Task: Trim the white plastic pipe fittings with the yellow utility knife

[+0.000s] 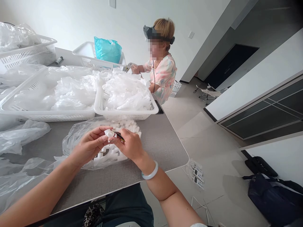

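A small white plastic piece [109, 134] sits up over an open clear bag [77, 130] of similar white pieces, the left hand [91, 145] closing its grip on it. The right hand [131, 145] has its grip clamped on a slim dark tool [119, 136], fingertips at the piece. The bag lies on the gray tabletop [163, 145], just before two white baskets [126, 114] heaped with clear plastic bags; beyond, another person [164, 71] stands or sits, I can't tell which
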Demonstrator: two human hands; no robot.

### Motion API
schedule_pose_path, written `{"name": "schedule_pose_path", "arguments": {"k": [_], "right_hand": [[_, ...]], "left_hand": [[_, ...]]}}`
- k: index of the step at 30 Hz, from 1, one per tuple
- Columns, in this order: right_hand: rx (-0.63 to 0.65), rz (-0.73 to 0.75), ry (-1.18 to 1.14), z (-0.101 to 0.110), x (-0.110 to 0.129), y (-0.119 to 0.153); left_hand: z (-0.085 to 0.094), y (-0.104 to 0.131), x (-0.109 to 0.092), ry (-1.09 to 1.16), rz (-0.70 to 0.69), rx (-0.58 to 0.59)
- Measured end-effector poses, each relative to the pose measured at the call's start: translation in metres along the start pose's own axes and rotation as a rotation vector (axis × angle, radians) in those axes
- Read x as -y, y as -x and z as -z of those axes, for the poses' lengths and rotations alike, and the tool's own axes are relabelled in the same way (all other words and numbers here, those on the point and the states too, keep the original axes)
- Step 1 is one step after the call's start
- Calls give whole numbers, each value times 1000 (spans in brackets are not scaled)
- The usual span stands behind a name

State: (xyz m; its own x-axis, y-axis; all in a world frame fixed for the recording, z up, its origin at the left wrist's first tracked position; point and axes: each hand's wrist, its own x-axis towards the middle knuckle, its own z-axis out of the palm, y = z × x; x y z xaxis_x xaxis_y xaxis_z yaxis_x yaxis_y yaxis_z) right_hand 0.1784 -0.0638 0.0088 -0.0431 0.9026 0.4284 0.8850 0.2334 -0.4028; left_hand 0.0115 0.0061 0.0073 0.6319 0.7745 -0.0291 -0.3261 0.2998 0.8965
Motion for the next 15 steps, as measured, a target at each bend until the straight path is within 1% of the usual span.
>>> {"name": "schedule_pose_path", "arguments": {"k": [5,9,12,15], "right_hand": [[15,5,84,-1,-1,0],[-6,1,99,0,0,-1],[6,29,101,0,1,-1],[25,50,99,1,2,-2]], "left_hand": [[-2,0,-3,-26,-22,-49],[-5,1,-6,-32,-30,-45],[-4,1,-6,-41,-35,-49],[-4,1,-6,-68,-87,-65]]}}
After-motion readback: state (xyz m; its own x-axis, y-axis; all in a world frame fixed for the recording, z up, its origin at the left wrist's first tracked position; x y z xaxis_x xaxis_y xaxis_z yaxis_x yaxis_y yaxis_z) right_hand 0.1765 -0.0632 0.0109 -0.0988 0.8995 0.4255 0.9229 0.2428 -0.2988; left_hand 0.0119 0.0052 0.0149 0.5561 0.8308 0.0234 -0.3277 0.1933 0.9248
